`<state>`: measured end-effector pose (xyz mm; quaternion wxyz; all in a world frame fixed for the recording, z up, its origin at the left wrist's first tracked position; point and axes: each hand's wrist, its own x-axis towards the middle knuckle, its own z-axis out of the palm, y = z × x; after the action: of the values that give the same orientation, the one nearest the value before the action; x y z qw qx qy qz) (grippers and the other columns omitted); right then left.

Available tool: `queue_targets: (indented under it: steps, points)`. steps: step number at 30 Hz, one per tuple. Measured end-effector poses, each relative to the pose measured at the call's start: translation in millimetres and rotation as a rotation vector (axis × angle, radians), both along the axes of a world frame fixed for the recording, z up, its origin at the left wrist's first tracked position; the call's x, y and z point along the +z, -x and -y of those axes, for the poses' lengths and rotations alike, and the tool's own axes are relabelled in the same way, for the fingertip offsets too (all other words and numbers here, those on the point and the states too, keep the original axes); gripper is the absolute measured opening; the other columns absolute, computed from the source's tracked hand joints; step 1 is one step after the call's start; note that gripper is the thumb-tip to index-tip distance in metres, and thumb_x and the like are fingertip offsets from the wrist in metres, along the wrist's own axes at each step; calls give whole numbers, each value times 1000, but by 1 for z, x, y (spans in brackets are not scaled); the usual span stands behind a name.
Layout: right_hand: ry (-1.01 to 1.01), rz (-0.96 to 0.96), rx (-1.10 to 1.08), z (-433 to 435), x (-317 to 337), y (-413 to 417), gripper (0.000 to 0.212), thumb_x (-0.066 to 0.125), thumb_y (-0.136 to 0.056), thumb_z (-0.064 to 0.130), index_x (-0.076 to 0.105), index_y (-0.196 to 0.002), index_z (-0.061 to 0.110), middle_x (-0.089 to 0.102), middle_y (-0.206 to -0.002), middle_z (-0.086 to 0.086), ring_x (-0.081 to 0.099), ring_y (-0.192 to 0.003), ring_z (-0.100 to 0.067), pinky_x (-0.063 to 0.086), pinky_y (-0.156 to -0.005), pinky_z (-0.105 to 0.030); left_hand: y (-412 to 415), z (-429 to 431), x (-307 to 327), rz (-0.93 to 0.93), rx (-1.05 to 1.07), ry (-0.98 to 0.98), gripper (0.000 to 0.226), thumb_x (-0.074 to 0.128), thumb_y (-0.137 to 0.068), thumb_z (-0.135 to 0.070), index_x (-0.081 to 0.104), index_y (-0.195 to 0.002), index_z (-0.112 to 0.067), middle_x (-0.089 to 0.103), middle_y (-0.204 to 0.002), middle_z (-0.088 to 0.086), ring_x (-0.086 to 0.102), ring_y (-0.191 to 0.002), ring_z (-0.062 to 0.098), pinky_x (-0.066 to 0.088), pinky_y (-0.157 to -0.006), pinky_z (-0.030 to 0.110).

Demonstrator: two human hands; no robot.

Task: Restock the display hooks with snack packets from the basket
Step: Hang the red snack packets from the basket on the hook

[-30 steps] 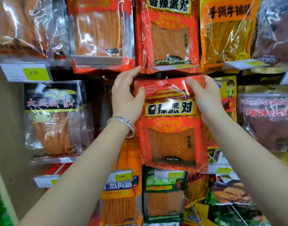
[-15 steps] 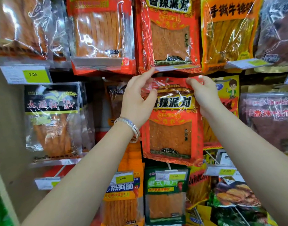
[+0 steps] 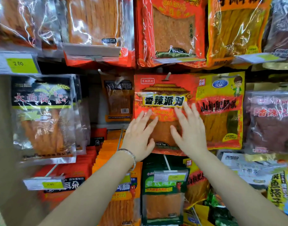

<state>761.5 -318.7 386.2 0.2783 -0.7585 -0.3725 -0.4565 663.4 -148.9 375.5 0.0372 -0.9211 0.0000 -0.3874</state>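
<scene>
A red snack packet (image 3: 164,93) with a yellow name band hangs on a display hook (image 3: 168,76) in the middle row. My left hand (image 3: 139,136) lies flat on its lower left with straight, spread fingers. My right hand (image 3: 189,129) lies flat on its lower right, fingers straight too. Neither hand grips anything. The basket is out of view.
Full hooks crowd all sides: a yellow-and-red packet (image 3: 221,110) right of it, a brown packet (image 3: 118,101) and a clear black-label packet (image 3: 42,115) to the left, red and orange packets (image 3: 171,30) above, a green packet (image 3: 162,193) below. Price tags (image 3: 17,63) jut out.
The red packet went onto its hook and hangs straight. Both hands let go of its top corners and dropped to lie flat on its lower half. The camera moved closer.
</scene>
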Motion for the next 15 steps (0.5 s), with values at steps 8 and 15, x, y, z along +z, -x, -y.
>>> queue_targets:
  steps: [8, 15]
  points:
    - [288, -186, -60, -36, 4, -51, 56, 42, -98, 30, 25, -150, 17, 13, -159, -11, 14, -146, -31, 25, -115, -47, -37, -23, 4, -117, 86, 138, 70, 53, -84, -34, 25, -147, -20, -6, -158, -5, -8, -144, 14, 26, -111, 42]
    - [350, -428, -47, -57, 22, -63, 55, 37, -100, 28, 18, -151, 20, 8, -160, -8, 15, -145, -30, 28, -110, -45, -55, -35, 22, -242, 96, 196, 70, 57, -84, -31, 28, -146, -14, -2, -159, -2, -7, -144, 16, 22, -112, 39]
